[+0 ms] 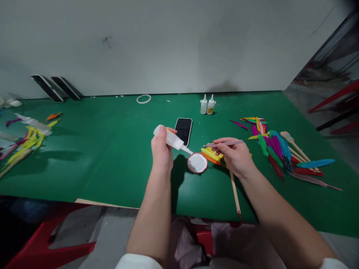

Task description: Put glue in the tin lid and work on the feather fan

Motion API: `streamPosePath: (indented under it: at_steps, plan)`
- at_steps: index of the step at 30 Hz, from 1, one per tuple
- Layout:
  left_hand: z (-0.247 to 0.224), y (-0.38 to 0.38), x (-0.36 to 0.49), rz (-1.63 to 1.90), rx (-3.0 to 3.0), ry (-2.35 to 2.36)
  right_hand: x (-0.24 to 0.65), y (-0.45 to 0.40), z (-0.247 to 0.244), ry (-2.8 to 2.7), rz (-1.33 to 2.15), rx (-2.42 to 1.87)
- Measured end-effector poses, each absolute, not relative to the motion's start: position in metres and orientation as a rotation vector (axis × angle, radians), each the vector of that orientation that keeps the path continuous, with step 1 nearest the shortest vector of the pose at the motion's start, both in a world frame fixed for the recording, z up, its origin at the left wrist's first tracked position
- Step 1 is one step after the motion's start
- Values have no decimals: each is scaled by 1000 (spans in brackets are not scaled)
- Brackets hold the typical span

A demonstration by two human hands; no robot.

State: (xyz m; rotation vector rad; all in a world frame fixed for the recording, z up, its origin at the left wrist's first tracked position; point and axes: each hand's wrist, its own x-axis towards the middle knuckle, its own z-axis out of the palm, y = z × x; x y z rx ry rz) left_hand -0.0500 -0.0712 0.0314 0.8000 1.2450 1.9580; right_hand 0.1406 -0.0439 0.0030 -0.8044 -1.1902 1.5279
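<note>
The left hand is gripping a glue bottle, fingers wrapped tight, tipping its nozzle over the small dish on the green table; glue dispensing appears to be underway. The right hand is pinching a feather and stick fan beside the dish; dipping would call for a steady, shallow touch.

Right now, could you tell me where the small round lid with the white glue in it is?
In the head view, the round lid lies on the green table, just under the glue bottle nozzle, between the left hand and right hand.
</note>
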Motion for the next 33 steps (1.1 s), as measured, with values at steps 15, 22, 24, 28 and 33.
streamPosePath:
  at_steps: [15,22,24,28,33]
  plan:
    - [47,-80,-46,1924,702,1086,140,-46,6,-1201,1515,-839]
    - [47,-79,-45,1898,644,1102,140,-47,8,-1203,1524,-834]
    - [45,-78,-45,1905,632,1105,140,-47,8,-1196,1530,-826]
    - [40,-75,-43,1973,676,1147,139,-49,7,-1202,1528,-821]
    - [36,-73,-41,1986,738,1247,138,-51,8,-1245,1551,-842]
